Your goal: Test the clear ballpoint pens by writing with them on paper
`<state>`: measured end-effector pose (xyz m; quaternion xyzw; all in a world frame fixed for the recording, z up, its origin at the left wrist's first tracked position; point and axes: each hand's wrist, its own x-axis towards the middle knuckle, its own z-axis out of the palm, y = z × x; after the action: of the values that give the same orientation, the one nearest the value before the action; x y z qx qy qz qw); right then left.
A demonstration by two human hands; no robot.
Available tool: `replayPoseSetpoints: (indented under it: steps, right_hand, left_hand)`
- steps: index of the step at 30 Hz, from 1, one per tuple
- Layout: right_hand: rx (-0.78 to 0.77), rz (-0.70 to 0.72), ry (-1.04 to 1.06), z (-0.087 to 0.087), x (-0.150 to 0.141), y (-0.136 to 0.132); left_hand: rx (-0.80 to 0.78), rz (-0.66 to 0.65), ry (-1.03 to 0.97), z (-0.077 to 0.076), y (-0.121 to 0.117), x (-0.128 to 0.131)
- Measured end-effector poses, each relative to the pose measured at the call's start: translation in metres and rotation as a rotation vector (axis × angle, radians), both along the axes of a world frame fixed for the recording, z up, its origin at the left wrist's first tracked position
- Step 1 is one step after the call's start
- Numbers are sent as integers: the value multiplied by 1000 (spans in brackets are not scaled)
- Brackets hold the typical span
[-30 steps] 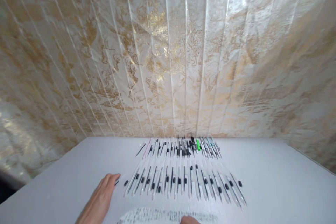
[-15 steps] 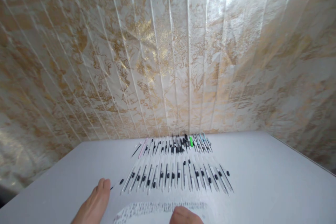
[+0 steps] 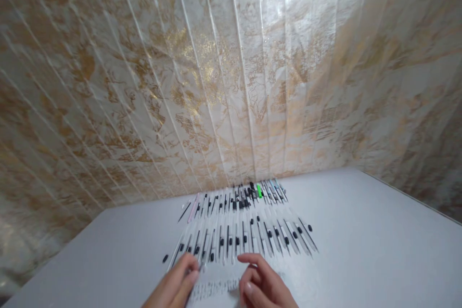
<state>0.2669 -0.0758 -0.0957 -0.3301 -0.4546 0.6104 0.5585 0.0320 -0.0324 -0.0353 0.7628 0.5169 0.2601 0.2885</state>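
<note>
Pen parts [image 3: 222, 241] lie on the table [image 3: 361, 231] past your right hand [image 3: 265, 283], finger and thumb apart, and your curled left hand [image 3: 176, 280], grip impossible to tell, spaced singly, likely for easy reach, before a farther, tighter row [image 3: 234, 205].

Tabletop [image 3: 361, 240] gives room left and right; pen parts [image 3: 237, 241] bar the middle, sheeting [image 3: 231, 82] the back
</note>
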Motion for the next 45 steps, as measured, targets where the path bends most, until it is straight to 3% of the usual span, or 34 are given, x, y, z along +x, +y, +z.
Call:
replayPoseSetpoints:
  steps: [3, 6, 10, 14, 21, 26, 30, 33, 36, 40, 43, 45]
  right_hand:
    - [-23, 16, 39, 5, 5, 4]
    - [-48, -55, -39, 9, 14, 6]
    - [-109, -229, -47, 17, 27, 9]
    - [-130, -436, 12, 34, 42, 12]
    - [33, -515, -128, 69, 56, 9]
    - [47, -438, -225, 76, 43, -3]
    - [79, -177, -261, 69, 37, -4]
    - [208, -42, -431, 64, 36, -2]
    - [336, -50, -653, 62, 38, 0]
    - [339, -14, -753, 60, 36, 0]
    - [302, -23, -684, 61, 32, -4]
    - [215, -51, -494, 66, 31, -6]
  left_hand:
    - [-299, -306, -43, -4, -3, 63]
    - [-398, -358, -95, -17, 3, 98]
    - [-510, -407, -305, -26, 8, 103]
    - [-531, -377, -396, -16, 2, 95]
    - [-417, -348, -324, 2, -14, 102]
    - [-404, -338, -335, 5, -20, 104]
    - [-374, -366, -336, 3, -25, 106]
    - [-338, -312, -387, -4, -26, 106]
    - [-263, -285, -365, -11, -24, 103]
    - [-221, -317, -365, -14, -26, 102]
    - [-253, -272, -350, -5, -31, 106]
    - [-316, -265, -302, 7, -32, 107]
